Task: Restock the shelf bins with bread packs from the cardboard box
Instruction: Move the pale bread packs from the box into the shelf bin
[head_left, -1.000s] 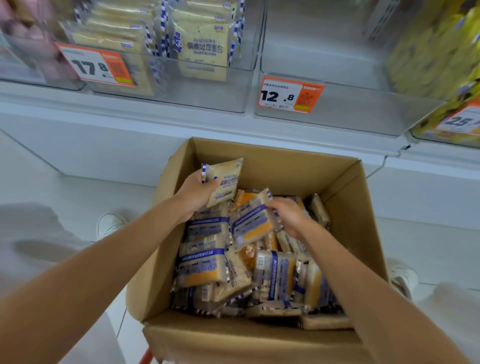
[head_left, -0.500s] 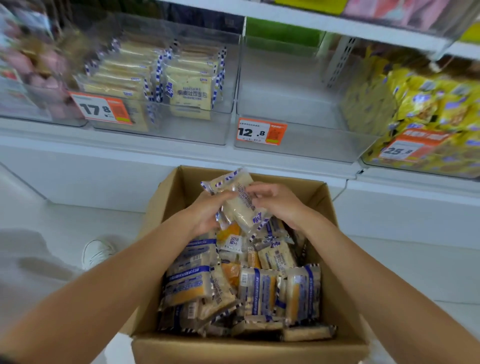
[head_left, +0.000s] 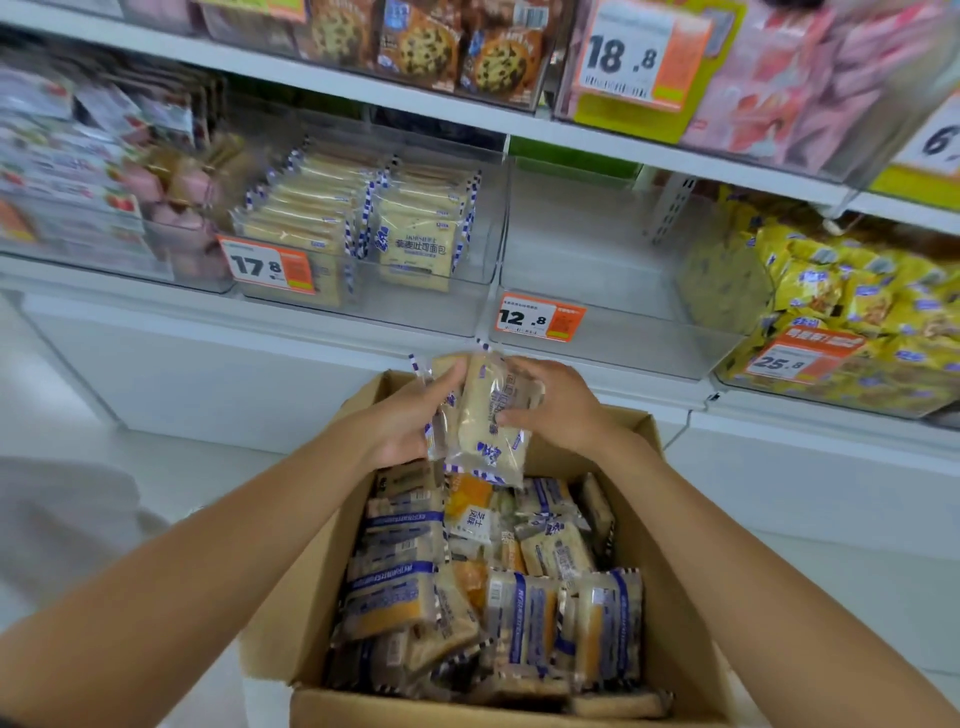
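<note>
Both hands are up over the far end of the cardboard box (head_left: 296, 608), and between them I hold two bread packs (head_left: 488, 421) pressed together, upright, above the heap. My left hand (head_left: 402, 418) has its fingers (head_left: 441, 387) curled round the packs from the left, and my right hand (head_left: 563, 410) closes on them from the right, fingers (head_left: 524, 371) bent over the top edge and thumb on the front. The loose bread packs (head_left: 410, 587) below fill the box in a jumble, blue and orange stripes every way. The box sits low in front of the shelving, and the pale floor (head_left: 197, 462) runs off to the left. Straight ahead on the white shelf (head_left: 337, 317) is a clear bin (head_left: 623, 345) with a 12.8 price tag (head_left: 540, 318) on its front. Just left of it, touching side to side, a second clear bin (head_left: 395, 312) carries a 17.8 tag (head_left: 270, 270) and rows of shelved bread packs (head_left: 415, 244) standing on edge. Right of the 12.8 bin are yellow packs (head_left: 841, 296) behind a 25.8 tag (head_left: 800, 359). Far left are pink and strawberry-printed packets (head_left: 78, 171), blurred. On the shelf above there are cookie packs (head_left: 421, 47), an 18.8 tag (head_left: 644, 57) and pink packs (head_left: 810, 78).
</note>
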